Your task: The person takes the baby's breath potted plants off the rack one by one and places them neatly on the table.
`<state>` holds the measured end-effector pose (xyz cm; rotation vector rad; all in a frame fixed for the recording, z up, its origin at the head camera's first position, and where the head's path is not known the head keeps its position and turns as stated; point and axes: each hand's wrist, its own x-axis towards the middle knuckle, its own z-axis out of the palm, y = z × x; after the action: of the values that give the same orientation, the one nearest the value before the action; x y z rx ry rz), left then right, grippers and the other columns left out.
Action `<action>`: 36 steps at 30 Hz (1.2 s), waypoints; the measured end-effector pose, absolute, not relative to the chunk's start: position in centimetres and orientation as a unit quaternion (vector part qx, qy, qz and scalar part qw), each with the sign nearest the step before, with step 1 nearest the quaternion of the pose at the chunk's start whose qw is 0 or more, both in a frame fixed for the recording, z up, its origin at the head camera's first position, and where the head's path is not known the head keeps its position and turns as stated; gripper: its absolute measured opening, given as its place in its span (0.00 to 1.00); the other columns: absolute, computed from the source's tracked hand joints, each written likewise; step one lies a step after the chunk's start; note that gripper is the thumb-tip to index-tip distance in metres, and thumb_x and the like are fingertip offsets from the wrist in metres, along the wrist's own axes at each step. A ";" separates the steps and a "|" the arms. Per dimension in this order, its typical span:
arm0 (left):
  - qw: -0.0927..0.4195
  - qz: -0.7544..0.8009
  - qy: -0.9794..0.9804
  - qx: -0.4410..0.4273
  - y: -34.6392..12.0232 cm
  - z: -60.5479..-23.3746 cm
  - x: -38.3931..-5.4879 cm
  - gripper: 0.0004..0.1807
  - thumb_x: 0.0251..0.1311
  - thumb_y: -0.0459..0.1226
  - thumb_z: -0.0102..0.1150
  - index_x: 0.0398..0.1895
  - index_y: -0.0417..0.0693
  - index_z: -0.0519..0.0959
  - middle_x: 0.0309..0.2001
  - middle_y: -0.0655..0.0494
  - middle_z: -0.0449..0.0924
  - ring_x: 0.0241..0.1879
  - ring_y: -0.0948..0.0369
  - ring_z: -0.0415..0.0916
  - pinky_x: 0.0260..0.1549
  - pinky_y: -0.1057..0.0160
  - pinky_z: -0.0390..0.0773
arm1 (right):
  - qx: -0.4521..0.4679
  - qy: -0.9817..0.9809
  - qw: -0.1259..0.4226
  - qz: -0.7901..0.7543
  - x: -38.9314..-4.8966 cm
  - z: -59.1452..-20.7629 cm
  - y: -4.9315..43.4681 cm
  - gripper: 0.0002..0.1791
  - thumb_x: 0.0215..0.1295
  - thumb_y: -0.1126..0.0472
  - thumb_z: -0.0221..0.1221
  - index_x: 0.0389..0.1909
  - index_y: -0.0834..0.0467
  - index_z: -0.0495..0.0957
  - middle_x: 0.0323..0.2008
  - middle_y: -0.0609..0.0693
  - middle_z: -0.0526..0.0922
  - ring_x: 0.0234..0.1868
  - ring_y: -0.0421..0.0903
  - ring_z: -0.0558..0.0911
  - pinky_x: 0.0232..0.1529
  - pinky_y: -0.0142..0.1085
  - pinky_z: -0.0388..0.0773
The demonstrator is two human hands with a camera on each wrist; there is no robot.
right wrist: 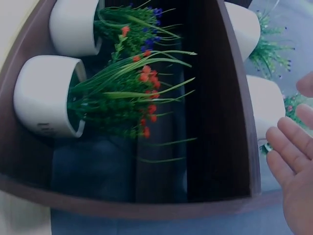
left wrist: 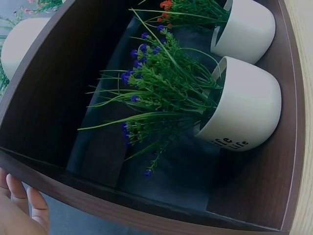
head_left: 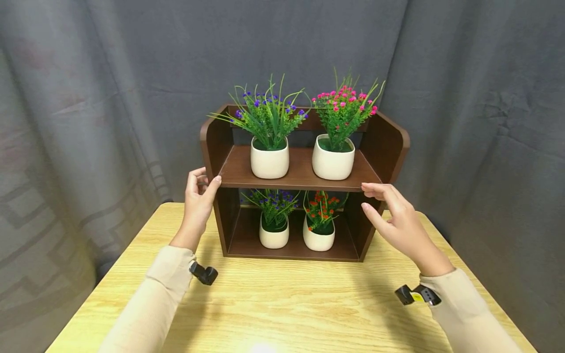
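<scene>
A dark brown two-tier wooden shelf (head_left: 291,184) stands upright on the table. My left hand (head_left: 197,201) holds its left side panel at the height of the middle board, thumb at the front edge and fingers along the outer face. In the left wrist view, bent fingers (left wrist: 18,193) show beside that panel. My right hand (head_left: 399,223) is at the shelf's right side, fingers extended and thumb apart, fingertips right by the middle board's right end. On the upper tier stand white pots with purple flowers (head_left: 270,159) and pink flowers (head_left: 333,162).
The lower tier carries a white pot with purple flowers (head_left: 274,237) and another with orange-red flowers (head_left: 319,239). Beneath everything is a light wood-grain table (head_left: 282,299). A grey curtain (head_left: 176,59) hangs behind and along both sides.
</scene>
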<state>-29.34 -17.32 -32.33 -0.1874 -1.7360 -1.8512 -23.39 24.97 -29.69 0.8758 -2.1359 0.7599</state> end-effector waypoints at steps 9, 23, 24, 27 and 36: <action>0.286 -0.694 -0.658 -0.056 -17.5 -32.6 -29.4 0.18 0.68 0.35 0.61 0.58 0.46 0.70 0.38 0.58 0.68 0.36 0.63 0.64 0.37 0.66 0.65 | 0.308 -0.817 0.339 0.351 -24.9 -28.2 23.3 0.29 0.64 0.70 0.65 0.66 0.61 0.69 0.60 0.55 0.74 0.58 0.53 0.75 0.60 0.27 0.66; 0.291 -0.692 -0.658 -0.060 -17.3 -32.5 -29.4 0.18 0.68 0.34 0.61 0.58 0.47 0.71 0.38 0.58 0.67 0.36 0.63 0.63 0.36 0.67 0.64 | 0.219 -0.820 0.191 0.494 -27.3 -25.6 21.8 0.50 0.66 0.58 0.66 0.79 0.57 0.44 0.75 0.62 0.54 0.74 0.57 0.59 0.70 0.55 0.57; 0.290 -0.692 -0.658 -0.060 -17.3 -32.6 -29.4 0.18 0.68 0.35 0.61 0.58 0.48 0.71 0.38 0.58 0.67 0.36 0.63 0.63 0.36 0.67 0.64 | 0.210 -0.818 0.185 0.503 -27.5 -25.4 21.7 0.51 0.66 0.57 0.66 0.79 0.57 0.43 0.75 0.62 0.54 0.75 0.56 0.58 0.70 0.55 0.56; 0.288 -0.695 -0.656 -0.061 -17.3 -32.6 -29.5 0.17 0.68 0.35 0.61 0.57 0.49 0.71 0.38 0.58 0.67 0.37 0.63 0.63 0.37 0.67 0.64 | 0.186 -0.814 0.169 0.524 -28.1 -25.0 21.5 0.52 0.65 0.55 0.66 0.80 0.57 0.41 0.75 0.62 0.53 0.75 0.56 0.58 0.71 0.53 0.56; 0.286 -0.693 -0.660 -0.055 -17.3 -32.4 -29.5 0.19 0.68 0.35 0.60 0.59 0.47 0.70 0.39 0.58 0.66 0.37 0.63 0.63 0.38 0.67 0.64 | 0.141 -0.818 0.099 0.549 -30.1 -23.5 21.2 0.58 0.63 0.48 0.66 0.80 0.54 0.35 0.77 0.60 0.50 0.75 0.54 0.56 0.71 0.52 0.56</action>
<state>-29.45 -17.33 -32.41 -0.1481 -1.7645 -1.8519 -30.10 21.18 -23.53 0.4181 -2.4182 1.6249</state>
